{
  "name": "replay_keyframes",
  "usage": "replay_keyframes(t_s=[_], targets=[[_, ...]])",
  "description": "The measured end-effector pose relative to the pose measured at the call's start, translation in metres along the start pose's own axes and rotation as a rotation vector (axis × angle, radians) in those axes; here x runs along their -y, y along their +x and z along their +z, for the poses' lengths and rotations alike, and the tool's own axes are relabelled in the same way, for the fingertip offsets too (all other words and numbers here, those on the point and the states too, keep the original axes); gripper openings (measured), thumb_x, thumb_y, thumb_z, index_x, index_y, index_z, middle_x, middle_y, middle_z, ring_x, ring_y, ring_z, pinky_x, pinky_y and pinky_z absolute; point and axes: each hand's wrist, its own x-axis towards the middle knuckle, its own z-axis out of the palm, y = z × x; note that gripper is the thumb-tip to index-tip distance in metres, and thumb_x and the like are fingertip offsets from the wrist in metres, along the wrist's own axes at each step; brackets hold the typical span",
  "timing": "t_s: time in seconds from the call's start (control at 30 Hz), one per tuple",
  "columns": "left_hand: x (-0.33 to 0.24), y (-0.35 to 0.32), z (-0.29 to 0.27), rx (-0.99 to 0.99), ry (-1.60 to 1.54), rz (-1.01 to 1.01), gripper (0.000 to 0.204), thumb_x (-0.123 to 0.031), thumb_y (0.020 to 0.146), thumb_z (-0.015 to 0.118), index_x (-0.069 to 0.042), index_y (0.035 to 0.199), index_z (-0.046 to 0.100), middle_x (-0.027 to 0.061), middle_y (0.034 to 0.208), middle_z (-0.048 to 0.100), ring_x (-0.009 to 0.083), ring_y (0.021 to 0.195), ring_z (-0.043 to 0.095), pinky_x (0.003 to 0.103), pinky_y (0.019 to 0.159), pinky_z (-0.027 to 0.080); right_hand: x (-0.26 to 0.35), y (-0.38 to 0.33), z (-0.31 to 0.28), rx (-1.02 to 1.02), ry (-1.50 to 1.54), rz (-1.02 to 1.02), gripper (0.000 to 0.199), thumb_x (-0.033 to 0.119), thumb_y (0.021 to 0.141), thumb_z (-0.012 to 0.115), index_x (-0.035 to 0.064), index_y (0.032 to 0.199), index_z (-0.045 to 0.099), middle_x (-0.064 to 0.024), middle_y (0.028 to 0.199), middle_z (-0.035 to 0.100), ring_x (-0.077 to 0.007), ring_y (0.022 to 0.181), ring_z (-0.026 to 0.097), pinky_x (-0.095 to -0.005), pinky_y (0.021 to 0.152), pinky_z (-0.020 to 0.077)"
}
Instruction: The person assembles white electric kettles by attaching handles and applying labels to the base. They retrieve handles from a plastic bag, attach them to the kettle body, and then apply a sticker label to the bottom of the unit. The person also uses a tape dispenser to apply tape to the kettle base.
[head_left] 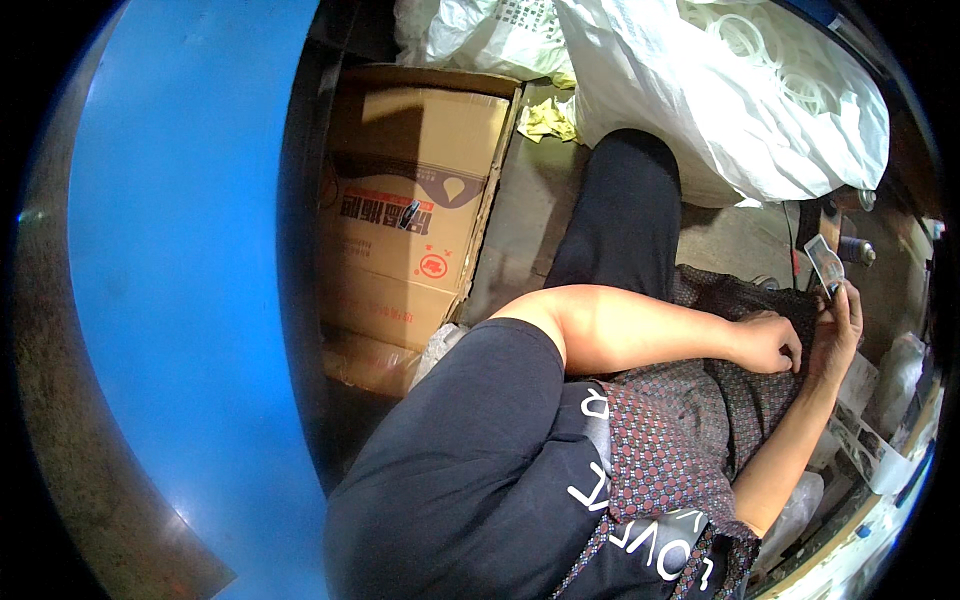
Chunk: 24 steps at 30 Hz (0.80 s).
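Note:
My right hand (840,318) is raised at the right, its fingers pinching a small flat piece with a pale border and a see-through middle (825,263). The piece stands up above the fingertips, slightly tilted. Just left of it, my left hand (768,342) is closed with the fingers curled in. Whatever those fingers may hold is hidden. Under both hands lies a dark patterned apron (665,440), spread over my lap and body.
A large white sack (650,90) holding clear rings (745,40) stands ahead. An open cardboard box (420,130) sits left of my knee, beside a long blue surface (180,250). Crumpled yellow paper (548,120) lies between them. A dark spool (856,250) is beyond my right hand.

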Motion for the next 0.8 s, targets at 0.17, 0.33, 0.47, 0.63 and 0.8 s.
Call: replay_keyframes(t_s=[0.17,0.33,0.47,0.63,0.8], targets=[[0.01,0.003,0.004,-0.019,0.025,0.028,0.02,-0.015,0.077,0.063,-0.014,0.091,0.076,0.0102,0.085,0.072,0.0278,0.085,0.069,0.04,0.08,0.053,0.0,0.005,0.0,-0.014,0.055,-0.014,0.02,0.011,0.097,0.056,-0.0018,0.113,0.06,-0.0083,0.106,0.063,-0.0174,0.095,0.061,-0.0311,0.09,0.0471],[0.009,0.002,0.001,0.008,0.026,-0.007,0.021,-0.017,0.076,0.063,-0.014,0.092,0.076,0.0118,0.087,0.071,0.0294,0.087,0.068,0.042,0.08,0.053,0.0,0.008,-0.007,0.01,0.111,-0.007,0.019,0.011,0.098,0.055,-0.0012,0.112,0.059,-0.0082,0.106,0.061,-0.0182,0.097,0.06,-0.0347,0.096,0.0451],[-0.006,-0.014,0.004,0.036,0.291,0.064,0.026,-0.024,0.076,0.065,-0.014,0.099,0.072,0.0144,0.09,0.07,0.0322,0.089,0.067,0.047,0.077,0.053,0.004,0.012,-0.012,0.141,0.301,-0.001,0.015,0.014,0.1,0.051,0.0018,0.106,0.055,-0.0059,0.1,0.054,-0.0181,0.097,0.052,-0.0389,0.101,0.0395],[-0.092,-0.093,-0.086,0.202,0.314,0.428,0.035,-0.036,0.082,0.068,-0.013,0.108,0.067,0.0108,0.091,0.067,0.0302,0.088,0.066,0.045,0.075,0.052,0.012,0.009,-0.007,0.178,0.477,0.011,0.012,0.017,0.101,0.049,0.0049,0.102,0.053,-0.0061,0.097,0.049,-0.0185,0.097,0.049,-0.0393,0.1,0.0383],[-0.017,-0.162,-0.246,-0.765,0.841,0.024,0.028,-0.03,0.083,0.072,-0.008,0.099,0.069,0.0119,0.095,0.068,0.0278,0.095,0.064,0.039,0.087,0.05,0.01,0.01,-0.017,0.126,0.398,0.002,0.013,0.017,0.1,0.051,0.0051,0.105,0.055,-0.005,0.099,0.051,-0.0177,0.097,0.05,-0.0378,0.099,0.0384]])
